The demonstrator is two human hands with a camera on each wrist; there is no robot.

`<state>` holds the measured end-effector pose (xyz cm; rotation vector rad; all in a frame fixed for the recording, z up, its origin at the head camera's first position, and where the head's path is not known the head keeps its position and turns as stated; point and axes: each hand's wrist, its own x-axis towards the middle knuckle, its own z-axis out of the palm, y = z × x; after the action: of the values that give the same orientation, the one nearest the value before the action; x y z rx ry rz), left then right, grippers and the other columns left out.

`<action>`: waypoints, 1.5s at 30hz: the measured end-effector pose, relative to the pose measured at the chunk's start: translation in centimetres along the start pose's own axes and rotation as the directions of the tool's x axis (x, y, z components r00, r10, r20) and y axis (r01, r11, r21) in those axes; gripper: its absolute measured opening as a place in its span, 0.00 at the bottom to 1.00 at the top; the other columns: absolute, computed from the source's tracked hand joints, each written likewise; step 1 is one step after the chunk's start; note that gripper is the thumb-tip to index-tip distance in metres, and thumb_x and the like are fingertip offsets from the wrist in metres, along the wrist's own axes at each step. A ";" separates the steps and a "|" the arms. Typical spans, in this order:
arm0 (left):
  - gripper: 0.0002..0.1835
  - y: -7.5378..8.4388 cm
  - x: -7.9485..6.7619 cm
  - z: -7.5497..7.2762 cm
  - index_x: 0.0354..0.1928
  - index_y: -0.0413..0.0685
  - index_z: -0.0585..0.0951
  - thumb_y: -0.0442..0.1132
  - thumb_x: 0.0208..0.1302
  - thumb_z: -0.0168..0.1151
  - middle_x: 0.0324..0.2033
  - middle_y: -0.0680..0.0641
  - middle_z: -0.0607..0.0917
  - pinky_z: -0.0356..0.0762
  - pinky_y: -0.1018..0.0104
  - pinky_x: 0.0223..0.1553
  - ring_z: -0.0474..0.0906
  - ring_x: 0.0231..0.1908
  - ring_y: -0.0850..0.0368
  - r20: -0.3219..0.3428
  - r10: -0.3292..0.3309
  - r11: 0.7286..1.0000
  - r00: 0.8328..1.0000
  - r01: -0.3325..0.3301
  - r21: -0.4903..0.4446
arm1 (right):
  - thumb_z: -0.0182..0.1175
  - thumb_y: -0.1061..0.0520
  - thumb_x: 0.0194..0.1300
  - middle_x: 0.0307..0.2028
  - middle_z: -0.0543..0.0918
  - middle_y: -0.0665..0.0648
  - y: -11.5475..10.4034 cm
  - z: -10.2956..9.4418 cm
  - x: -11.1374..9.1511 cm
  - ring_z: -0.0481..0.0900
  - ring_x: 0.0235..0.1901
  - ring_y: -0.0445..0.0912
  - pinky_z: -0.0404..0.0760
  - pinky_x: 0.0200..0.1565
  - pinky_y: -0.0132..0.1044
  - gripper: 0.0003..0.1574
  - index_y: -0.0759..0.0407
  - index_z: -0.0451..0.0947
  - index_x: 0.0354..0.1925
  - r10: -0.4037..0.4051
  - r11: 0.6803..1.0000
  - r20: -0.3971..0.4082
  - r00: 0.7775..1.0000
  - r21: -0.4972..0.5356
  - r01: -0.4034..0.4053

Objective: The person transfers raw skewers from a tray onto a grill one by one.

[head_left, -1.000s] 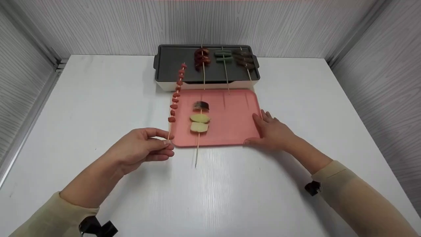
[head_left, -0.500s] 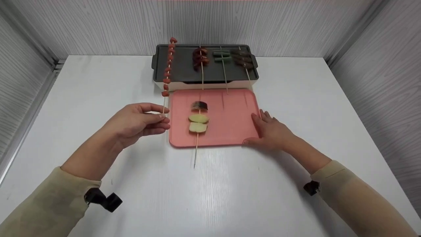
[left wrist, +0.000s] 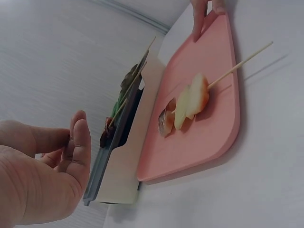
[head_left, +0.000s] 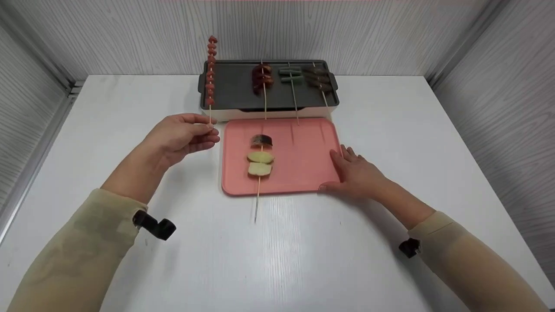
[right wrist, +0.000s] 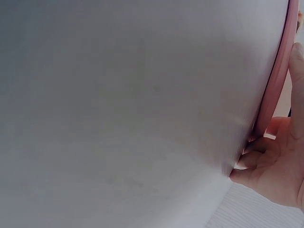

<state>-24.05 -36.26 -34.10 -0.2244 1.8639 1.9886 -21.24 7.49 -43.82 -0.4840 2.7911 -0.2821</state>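
Note:
My left hand (head_left: 182, 136) pinches the lower end of a skewer of small red pieces (head_left: 210, 73) between thumb and fingers. The skewer points away from me, its upper part overlapping the left end of the dark grill plate (head_left: 236, 93) in the head view. In the left wrist view the curled left hand (left wrist: 52, 166) hides the stick. My right hand (head_left: 360, 175) holds the near right corner of the pink tray (head_left: 303, 173), thumb at the front edge and fingers along the side. A skewer with two pale slices and a dark-skinned piece (head_left: 260, 168) lies on the tray.
Three more skewers rest on the grill plate: dark red curled pieces (head_left: 262, 78), green sticks (head_left: 291, 79) and brown strips (head_left: 318, 80). Their sticks jut out over the front. The grill's pale base (head_left: 230, 115) stands behind the tray on the white table (head_left: 381, 121).
My left hand has carried the red skewer away from me and slightly left, from beside the tray's front left corner to the grill's front left. The right hand has stayed on the tray.

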 end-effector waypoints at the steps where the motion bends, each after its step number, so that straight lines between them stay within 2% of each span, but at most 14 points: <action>1: 0.14 0.0 0.4 -0.1 0.61 0.36 0.79 0.32 0.78 0.61 0.39 0.46 0.89 0.88 0.67 0.47 0.89 0.39 0.56 -0.006 0.002 1.000 1.000 -0.002 -0.005 | 0.58 0.16 0.63 0.83 0.47 0.70 0.0 0.0 0.0 0.45 0.82 0.65 0.54 0.78 0.64 0.74 0.61 0.48 0.85 0.001 1.000 0.001 1.000 0.003 -0.001; 4: 0.14 0.1 1.5 -0.4 0.61 0.36 0.80 0.32 0.78 0.61 0.38 0.46 0.89 0.88 0.67 0.47 0.89 0.39 0.56 -0.034 -0.001 1.000 0.999 0.000 -0.012 | 0.58 0.16 0.63 0.83 0.48 0.70 0.0 0.0 0.0 0.45 0.82 0.65 0.54 0.78 0.64 0.74 0.61 0.47 0.85 0.004 1.000 0.002 1.000 -0.001 -0.004; 11: 0.21 -0.1 3.8 -1.2 0.68 0.33 0.76 0.34 0.78 0.60 0.37 0.48 0.88 0.88 0.68 0.46 0.88 0.38 0.57 -0.072 -0.020 1.000 0.997 0.020 -0.003 | 0.57 0.16 0.63 0.83 0.48 0.71 0.0 0.1 0.2 0.45 0.82 0.66 0.55 0.77 0.65 0.74 0.62 0.48 0.85 0.005 1.000 0.006 1.000 -0.018 -0.005; 18: 0.22 -0.7 5.1 -1.8 0.70 0.36 0.76 0.37 0.79 0.60 0.39 0.48 0.88 0.87 0.68 0.48 0.87 0.40 0.57 -0.118 -0.048 0.997 0.992 0.054 0.049 | 0.57 0.16 0.64 0.83 0.48 0.70 -0.3 0.1 0.2 0.46 0.82 0.66 0.55 0.78 0.64 0.74 0.61 0.48 0.85 0.005 1.000 0.004 1.000 -0.017 -0.005; 24: 0.23 -1.1 5.8 -2.1 0.72 0.37 0.75 0.37 0.80 0.59 0.40 0.49 0.87 0.87 0.68 0.48 0.86 0.41 0.58 -0.137 -0.071 0.995 0.988 0.079 0.055 | 0.58 0.17 0.64 0.83 0.49 0.70 -0.5 0.2 0.3 0.47 0.82 0.65 0.56 0.77 0.64 0.73 0.61 0.49 0.85 0.005 1.000 0.001 1.000 -0.017 -0.005; 32: 0.24 -1.4 6.2 -2.4 0.73 0.36 0.73 0.37 0.80 0.58 0.43 0.49 0.86 0.86 0.69 0.49 0.86 0.43 0.59 -0.148 -0.071 0.994 0.987 0.082 0.072 | 0.58 0.15 0.62 0.83 0.48 0.69 -0.4 0.3 0.2 0.45 0.83 0.64 0.55 0.78 0.63 0.74 0.59 0.48 0.85 0.016 1.000 -0.003 1.000 -0.004 -0.016; 45: 0.24 -1.7 6.6 -2.0 0.73 0.39 0.74 0.42 0.82 0.57 0.48 0.46 0.83 0.86 0.68 0.51 0.85 0.45 0.56 -0.188 -0.085 0.989 0.978 0.105 0.101 | 0.56 0.14 0.62 0.83 0.48 0.69 0.0 0.2 0.1 0.46 0.82 0.65 0.56 0.77 0.65 0.75 0.59 0.48 0.85 0.025 1.000 -0.008 1.000 -0.008 -0.025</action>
<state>-29.62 -36.98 -38.38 -0.4706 2.0283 1.8485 -21.26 7.45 -44.03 -0.4509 2.8052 -0.2683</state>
